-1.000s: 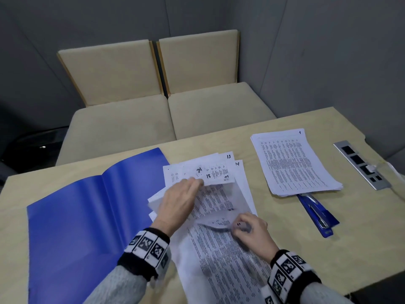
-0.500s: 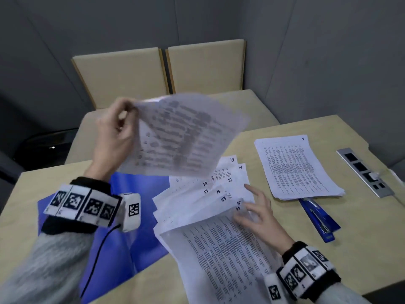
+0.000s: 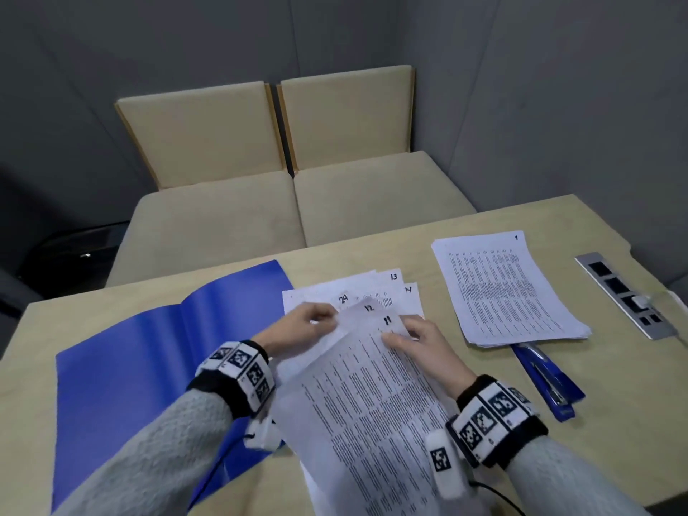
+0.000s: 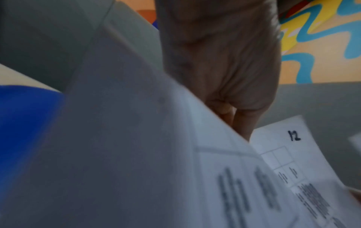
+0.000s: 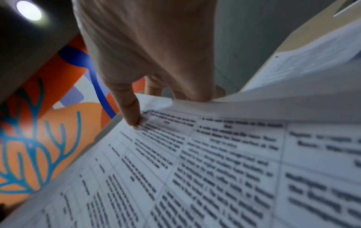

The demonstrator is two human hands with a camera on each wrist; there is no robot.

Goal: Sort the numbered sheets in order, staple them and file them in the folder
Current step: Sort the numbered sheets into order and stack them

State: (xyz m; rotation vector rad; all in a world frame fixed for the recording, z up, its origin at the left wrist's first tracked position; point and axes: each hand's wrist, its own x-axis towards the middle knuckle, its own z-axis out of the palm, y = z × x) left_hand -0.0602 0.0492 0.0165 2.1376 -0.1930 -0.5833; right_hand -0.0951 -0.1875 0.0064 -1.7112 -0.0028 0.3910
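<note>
Near the table's front edge, my left hand (image 3: 327, 319) pinches the upper left edge of the sheet marked 12 (image 3: 366, 310), which also shows in the left wrist view (image 4: 289, 154). My right hand (image 3: 398, 338) pinches the top corner of the sheet marked 11 (image 3: 372, 404), thumb on top (image 5: 132, 117) and fingers beneath. Under them lie loose sheets (image 3: 394, 288) marked 13, 14 and 24. A separate stack (image 3: 502, 292) with sheet 1 on top lies to the right. The blue stapler (image 3: 547, 385) pokes out from under that stack. The blue folder (image 3: 149, 366) lies open on the left.
A metal socket strip (image 3: 625, 292) with a plugged cable is set in the table (image 3: 614, 422) at the far right. Two beige seats (image 3: 290, 202) stand behind the table against grey walls.
My left hand, which held a sheet high in the air half a second ago, has come down to the pile. My right hand went from resting flat to pinching sheet 11.
</note>
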